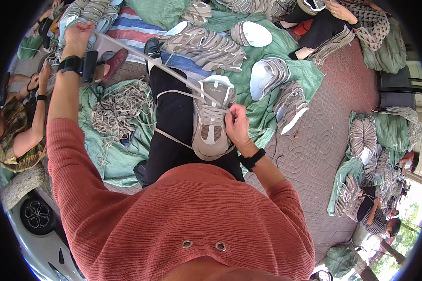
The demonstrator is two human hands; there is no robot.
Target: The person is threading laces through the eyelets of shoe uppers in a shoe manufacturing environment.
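Note:
A grey-beige shoe upper (pixel 211 122) with mesh panels lies across my dark-trousered thighs, toe toward me. Laces cross its front. From its upper part a pale shoelace (pixel 147 57) stretches taut up to the left, where my left hand (pixel 79 35) is closed on it, arm held out far. At the right edge of the upper my right hand (pixel 238 125) has its fingers pinched together by the eyelets, apparently on a lace strand; the fingertips partly cover it. A thin strap (pixel 173 139) runs from the upper across my leg.
A heap of loose laces (pixel 122 110) sits on green sheeting at my left. Rows of stacked uppers (pixel 204 47) lie ahead, with more stacks (pixel 272 77) to the right. Other people sit nearby, including one with a bare forearm (pixel 33 126) at left. A car (pixel 37 234) stands lower left.

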